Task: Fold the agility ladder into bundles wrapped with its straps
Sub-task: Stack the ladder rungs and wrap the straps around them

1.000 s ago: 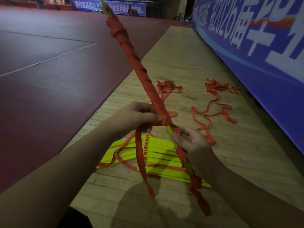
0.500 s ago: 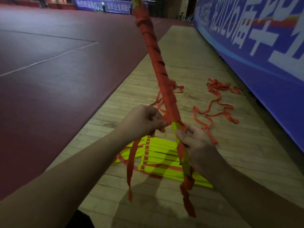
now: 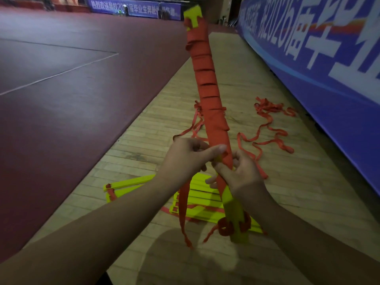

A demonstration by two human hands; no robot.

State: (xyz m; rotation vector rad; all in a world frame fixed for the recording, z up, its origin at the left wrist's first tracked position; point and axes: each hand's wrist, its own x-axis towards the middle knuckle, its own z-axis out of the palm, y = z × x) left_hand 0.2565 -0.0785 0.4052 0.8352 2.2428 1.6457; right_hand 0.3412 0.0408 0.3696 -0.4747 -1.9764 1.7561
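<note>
The right hand (image 3: 241,174) is clamped round the lower part of a long bundle of yellow plastic ladder rungs wound in orange webbing (image 3: 207,95). The left hand (image 3: 188,159) pinches the loose orange strap tail (image 3: 182,206) at the lowest turn. Best pull it taut, overlapping each turn downward. Held above the wooden floor (image 3: 287,202), the bundle stands nearly upright, top leaning slightly left and away.

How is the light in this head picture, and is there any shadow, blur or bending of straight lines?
Head view: the light is dim and colours are dull; a soft shadow lies on the wooden floor under the forearms; the blue banner bows from wide-angle distortion; the wrapped bundle, left hand and right hand look sharp, the far hall soft.
</note>
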